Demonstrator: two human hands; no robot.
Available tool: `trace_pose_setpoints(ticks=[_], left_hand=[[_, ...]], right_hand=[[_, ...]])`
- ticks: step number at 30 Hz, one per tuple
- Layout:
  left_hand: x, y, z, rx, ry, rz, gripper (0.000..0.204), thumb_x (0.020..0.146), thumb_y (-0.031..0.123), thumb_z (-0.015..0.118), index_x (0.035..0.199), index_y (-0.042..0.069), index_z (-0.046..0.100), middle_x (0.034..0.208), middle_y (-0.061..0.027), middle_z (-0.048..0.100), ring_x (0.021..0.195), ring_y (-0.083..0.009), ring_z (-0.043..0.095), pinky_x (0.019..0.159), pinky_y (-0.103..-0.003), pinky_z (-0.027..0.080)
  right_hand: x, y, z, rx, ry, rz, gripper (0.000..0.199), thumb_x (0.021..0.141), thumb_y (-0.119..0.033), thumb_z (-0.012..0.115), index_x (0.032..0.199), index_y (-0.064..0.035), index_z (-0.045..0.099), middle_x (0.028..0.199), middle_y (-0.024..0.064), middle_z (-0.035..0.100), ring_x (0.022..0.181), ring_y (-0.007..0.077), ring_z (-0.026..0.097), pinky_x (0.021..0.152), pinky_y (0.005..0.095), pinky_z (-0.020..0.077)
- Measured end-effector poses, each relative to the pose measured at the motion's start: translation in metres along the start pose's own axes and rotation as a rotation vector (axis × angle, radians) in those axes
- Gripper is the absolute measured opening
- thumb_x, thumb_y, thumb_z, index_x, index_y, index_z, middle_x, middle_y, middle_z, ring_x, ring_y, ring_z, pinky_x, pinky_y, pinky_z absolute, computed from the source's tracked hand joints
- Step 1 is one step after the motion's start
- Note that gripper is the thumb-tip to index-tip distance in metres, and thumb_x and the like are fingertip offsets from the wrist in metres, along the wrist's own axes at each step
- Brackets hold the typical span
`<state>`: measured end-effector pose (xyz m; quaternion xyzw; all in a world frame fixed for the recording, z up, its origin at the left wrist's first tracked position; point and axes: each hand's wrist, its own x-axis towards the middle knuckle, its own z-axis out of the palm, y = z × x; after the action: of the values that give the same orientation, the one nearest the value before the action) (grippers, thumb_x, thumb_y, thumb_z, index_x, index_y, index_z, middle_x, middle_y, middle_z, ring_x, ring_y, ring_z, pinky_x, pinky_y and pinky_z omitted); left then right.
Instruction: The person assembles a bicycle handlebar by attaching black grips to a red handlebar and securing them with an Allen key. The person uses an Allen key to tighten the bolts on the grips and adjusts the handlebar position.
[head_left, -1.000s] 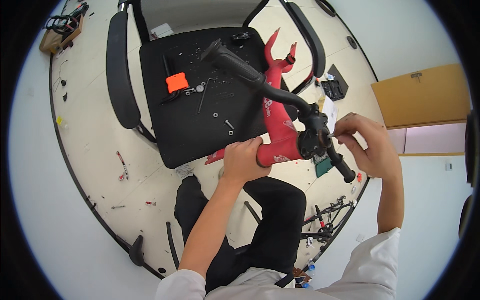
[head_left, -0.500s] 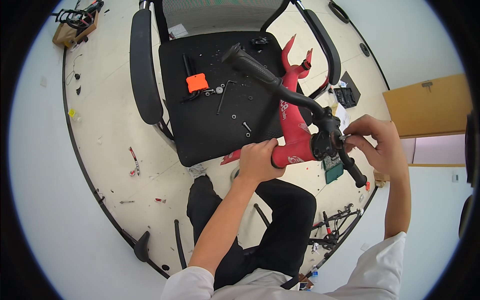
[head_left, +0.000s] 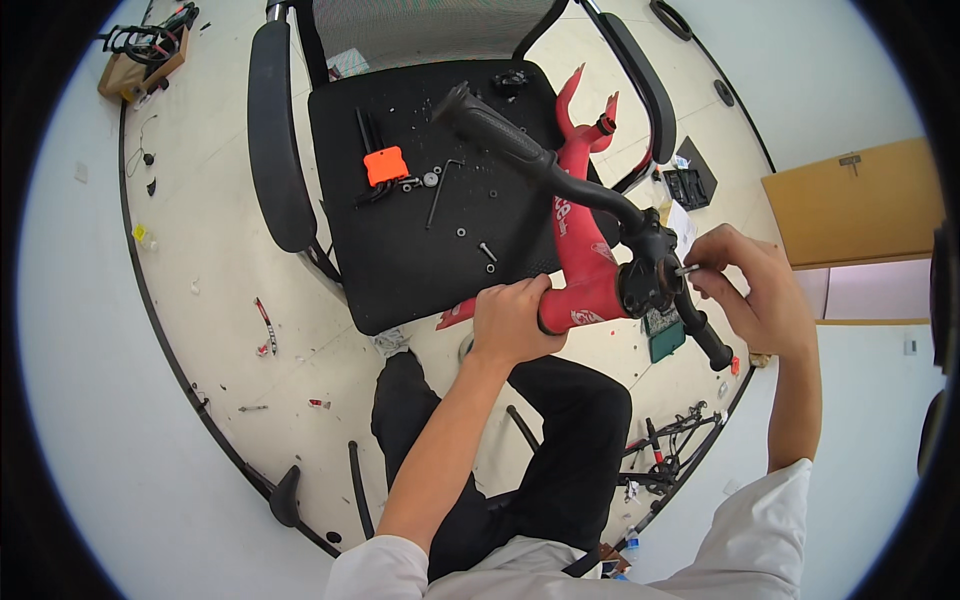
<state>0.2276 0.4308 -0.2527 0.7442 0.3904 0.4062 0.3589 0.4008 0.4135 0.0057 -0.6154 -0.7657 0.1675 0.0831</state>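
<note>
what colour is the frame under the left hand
The frame is red with whitish markings, seen in the head view.

- Place: indoor bicycle workshop, improvised in character, with office furniture.
- Office chair (head_left: 385,285), black, upper centre; seat bears hex key (head_left: 436,200) and loose bolt (head_left: 487,252).
- Red bicycle frame (head_left: 590,262), right of centre.
- Dark bicycle frame (head_left: 657,480), lower right, on floor (head_left: 220,240), pale, littered with small parts.
- Saddle (head_left: 285,497), black, lower left.
- Tool case (head_left: 686,188), open, upper right.
- Door (head_left: 855,210), wooden, right; plain white wall (head_left: 75,330), left.
</note>
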Motion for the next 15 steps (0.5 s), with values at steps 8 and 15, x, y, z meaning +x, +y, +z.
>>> trace_pose_setpoints(ticks=[8, 15], left_hand=[[0.001, 0.0, -0.003, -0.008, 0.02, -0.011, 0.033, 0.056, 0.021, 0.078, 0.083, 0.008, 0.064, 0.071, -0.0091, 0.067, 0.065, -0.0311, 0.067, 0.059, -0.038, 0.053], [0.001, 0.0, 0.0, -0.022, 0.012, -0.009, 0.035, 0.058, 0.025, 0.08, 0.083, 0.007, 0.064, 0.069, -0.0087, 0.065, 0.062, -0.0312, 0.066, 0.057, -0.039, 0.052]], right_hand=[[0.002, -0.008, 0.002, -0.069, 0.053, -0.086, 0.009, 0.09, -0.009, 0.066, 0.095, -0.0051, 0.059, 0.079, 0.0122, 0.064, 0.066, 0.0305, 0.06, 0.059, 0.0361, 0.0465], [0.005, -0.002, -0.004, -0.297, -0.044, -0.163, 0.012, 0.09, -0.015, 0.067, 0.089, -0.0059, 0.059, 0.068, 0.0097, 0.059, 0.059, 0.0301, 0.056, 0.054, 0.0394, 0.0417]])
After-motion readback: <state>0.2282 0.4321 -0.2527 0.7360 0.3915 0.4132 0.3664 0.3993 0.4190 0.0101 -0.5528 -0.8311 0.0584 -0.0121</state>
